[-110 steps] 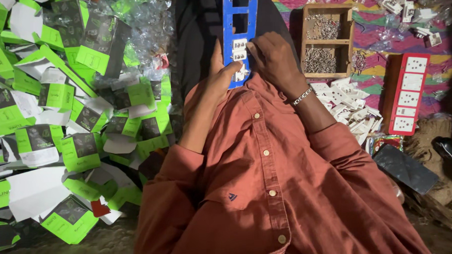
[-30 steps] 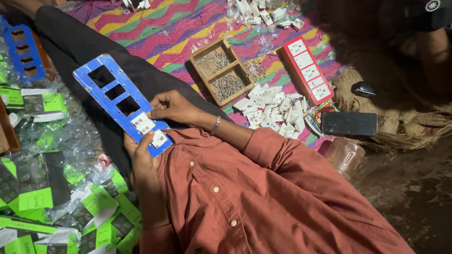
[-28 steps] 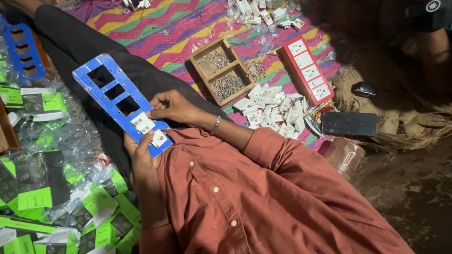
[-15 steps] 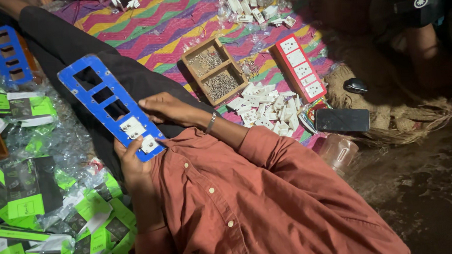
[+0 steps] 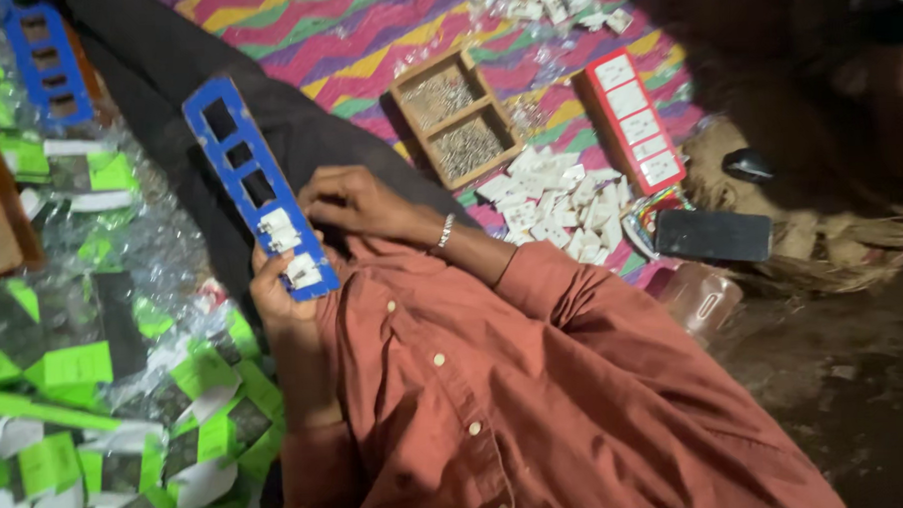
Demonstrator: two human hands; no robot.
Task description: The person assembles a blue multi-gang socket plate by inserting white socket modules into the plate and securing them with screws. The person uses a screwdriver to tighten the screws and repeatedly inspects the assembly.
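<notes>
My left hand (image 5: 278, 295) grips the lower end of a long blue plastic frame (image 5: 238, 156) with several rectangular openings, held tilted over my dark-trousered lap. Two white switch inserts (image 5: 289, 250) sit in its lowest openings, just above my left thumb. My right hand (image 5: 355, 202), with a bracelet at the wrist, lies beside the frame's right edge. Its fingers are bent and their tips are at the upper insert. Whether they pinch anything small is hidden.
A two-compartment wooden box of small metal parts (image 5: 454, 119) sits on a striped mat (image 5: 344, 37). Beside it are a pile of white switch parts (image 5: 560, 205), a red frame filled with switches (image 5: 632, 122) and a dark phone (image 5: 713, 235). Green-and-white packets (image 5: 75, 367) and a second blue frame (image 5: 44, 58) lie left.
The blue frame has gone from upright before my chest to tilted leftward. My left hand still holds its lower end and my right hand stays by the inserts. The view has shifted.
</notes>
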